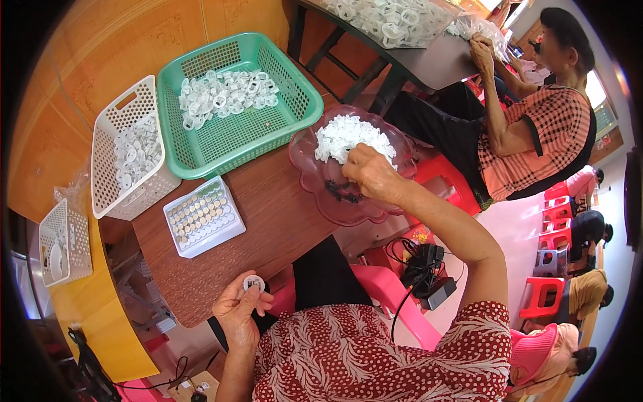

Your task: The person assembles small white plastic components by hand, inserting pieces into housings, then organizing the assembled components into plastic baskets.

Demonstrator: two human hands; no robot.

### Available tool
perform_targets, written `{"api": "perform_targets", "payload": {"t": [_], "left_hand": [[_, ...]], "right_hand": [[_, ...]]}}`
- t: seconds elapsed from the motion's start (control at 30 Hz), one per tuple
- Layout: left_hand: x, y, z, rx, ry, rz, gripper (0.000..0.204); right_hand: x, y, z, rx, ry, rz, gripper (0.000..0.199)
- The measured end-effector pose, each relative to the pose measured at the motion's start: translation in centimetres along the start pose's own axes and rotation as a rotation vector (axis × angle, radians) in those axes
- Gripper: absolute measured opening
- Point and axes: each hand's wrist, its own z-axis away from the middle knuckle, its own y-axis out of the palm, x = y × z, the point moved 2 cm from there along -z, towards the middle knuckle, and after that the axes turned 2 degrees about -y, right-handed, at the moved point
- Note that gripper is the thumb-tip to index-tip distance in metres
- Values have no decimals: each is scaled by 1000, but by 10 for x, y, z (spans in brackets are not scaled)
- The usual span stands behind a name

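green basket (305, 100): on the brown table (268, 221), white plastic rings heaped at its far end
white basket (107, 187): just left of the green one, rings inside
small white basket (50, 228): far left, on a yellow surface
button-cell tray (203, 216): near the white basket
co-worker (536, 134): seated right, hands at a grey table (435, 63)
red stools (544, 295): right edge

Bare tabletop (281, 214) between my two hands, so plenty of room to cross there. Past my right fingers (355, 167) it's the pile of white bits (348, 134) in the pink dish (315, 171). Left of my left fingers (258, 295) the tray of round pieces (203, 216) blocks the way, green basket (238, 100) beyond.
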Motion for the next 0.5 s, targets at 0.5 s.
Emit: {"api": "perform_targets", "payload": {"t": [0.5], "left_hand": [[-6, 11, -4, 35, -86, 41, 31]], "right_hand": [[49, -41, -12, -327, 735, -1013, 11]]}}
